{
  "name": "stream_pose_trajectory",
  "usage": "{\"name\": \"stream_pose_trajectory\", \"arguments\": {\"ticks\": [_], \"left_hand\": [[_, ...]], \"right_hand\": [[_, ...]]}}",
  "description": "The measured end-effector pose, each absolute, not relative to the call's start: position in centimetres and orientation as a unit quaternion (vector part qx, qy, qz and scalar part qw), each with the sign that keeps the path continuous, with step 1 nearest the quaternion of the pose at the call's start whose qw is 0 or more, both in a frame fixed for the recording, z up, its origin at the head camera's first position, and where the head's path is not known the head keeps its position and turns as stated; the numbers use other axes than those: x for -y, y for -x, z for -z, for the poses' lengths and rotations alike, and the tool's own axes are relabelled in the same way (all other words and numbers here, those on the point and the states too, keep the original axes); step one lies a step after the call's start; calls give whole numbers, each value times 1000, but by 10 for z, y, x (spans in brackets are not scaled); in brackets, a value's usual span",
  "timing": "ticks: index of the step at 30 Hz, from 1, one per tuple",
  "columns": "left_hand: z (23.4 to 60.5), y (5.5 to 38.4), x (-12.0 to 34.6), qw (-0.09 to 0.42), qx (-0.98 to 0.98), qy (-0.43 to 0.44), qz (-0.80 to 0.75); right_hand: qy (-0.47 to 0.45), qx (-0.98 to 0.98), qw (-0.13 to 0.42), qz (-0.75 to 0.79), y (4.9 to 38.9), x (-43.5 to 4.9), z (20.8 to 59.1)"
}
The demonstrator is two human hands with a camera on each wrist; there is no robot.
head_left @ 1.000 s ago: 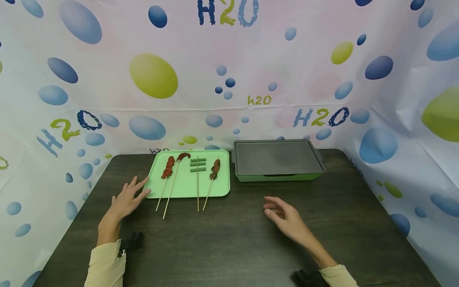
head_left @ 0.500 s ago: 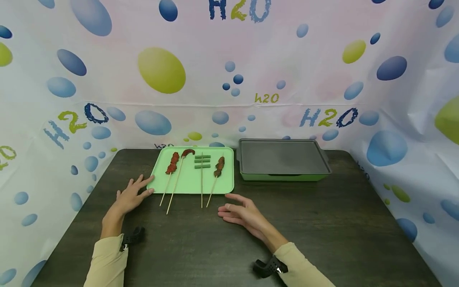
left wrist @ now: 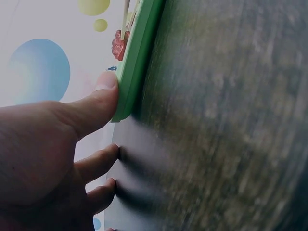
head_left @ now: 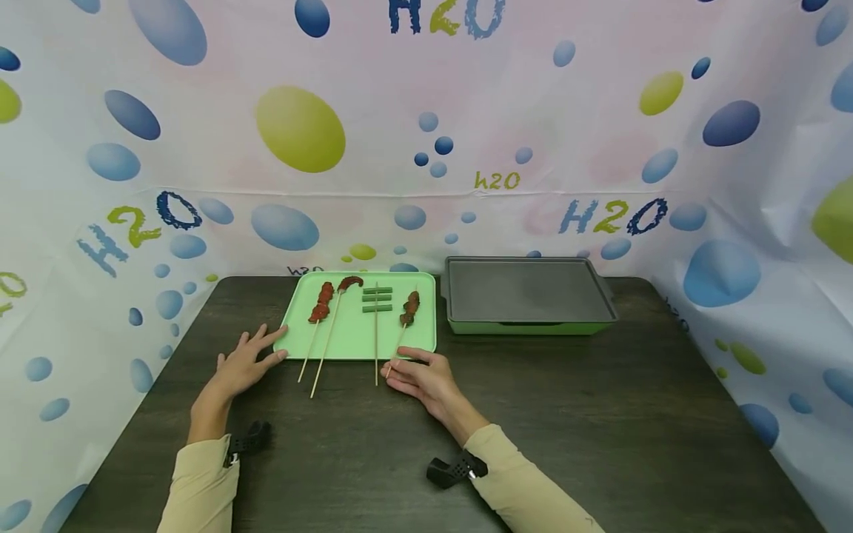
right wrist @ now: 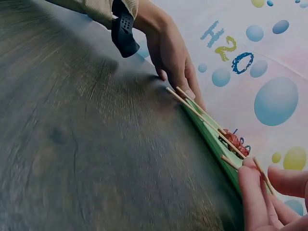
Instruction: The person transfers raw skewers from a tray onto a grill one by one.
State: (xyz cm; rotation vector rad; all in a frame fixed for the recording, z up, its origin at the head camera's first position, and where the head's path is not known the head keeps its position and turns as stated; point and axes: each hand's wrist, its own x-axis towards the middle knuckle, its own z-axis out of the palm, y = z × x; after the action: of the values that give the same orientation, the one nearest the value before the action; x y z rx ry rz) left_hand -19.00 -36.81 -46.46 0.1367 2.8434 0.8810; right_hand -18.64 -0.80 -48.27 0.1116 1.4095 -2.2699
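A pale green rectangular tray (head_left: 349,342) holds four wooden-stick skewers, handles jutting over its near edge: a red chunky skewer (head_left: 320,311), a dark red curled skewer (head_left: 349,282), a skewer of three green crosswise strips (head_left: 377,298) and a brown chunky skewer (head_left: 410,305). To its right stands a green rectangular box with a flat dark grey top (head_left: 529,289).

The left hand (head_left: 241,366) spreads its fingers at the tray's left corner, thumb touching the rim. The right hand (head_left: 426,381) pinches the brown skewer's lower stick between thumb and fingers.

Beneath is a dark wood-grained table (head_left: 333,474); behind hangs a white bubble-patterned sheet (head_left: 360,215).
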Motion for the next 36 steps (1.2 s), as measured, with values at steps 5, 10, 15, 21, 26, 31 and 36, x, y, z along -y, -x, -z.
{"name": "stream_pose_trajectory", "arguments": {"ticks": [5, 10, 15, 21, 26, 31, 36], "left_hand": [[463, 194, 362, 83, -950, -49, -297], [463, 200, 357, 81, -949, -55, -300], [465, 202, 355, 83, -947, -57, -304], [467, 196, 358, 85, -951, -46, -294], [466, 191, 363, 82, -952, -42, -292], [463, 188, 364, 85, -948, -40, -306], [464, 189, 365, 86, -947, -36, -308]], "right_hand": [[-36, -540, 212, 814, 183, -7, 484], [-19, -558, 205, 804, 174, -29, 481], [7, -571, 210, 794, 169, -48, 464], [44, -584, 193, 787, 176, -68, 438], [52, -593, 171, 785, 184, -83, 430], [27, -599, 157, 785, 191, -92, 432], [5, -605, 149, 782, 198, -99, 437]]}}
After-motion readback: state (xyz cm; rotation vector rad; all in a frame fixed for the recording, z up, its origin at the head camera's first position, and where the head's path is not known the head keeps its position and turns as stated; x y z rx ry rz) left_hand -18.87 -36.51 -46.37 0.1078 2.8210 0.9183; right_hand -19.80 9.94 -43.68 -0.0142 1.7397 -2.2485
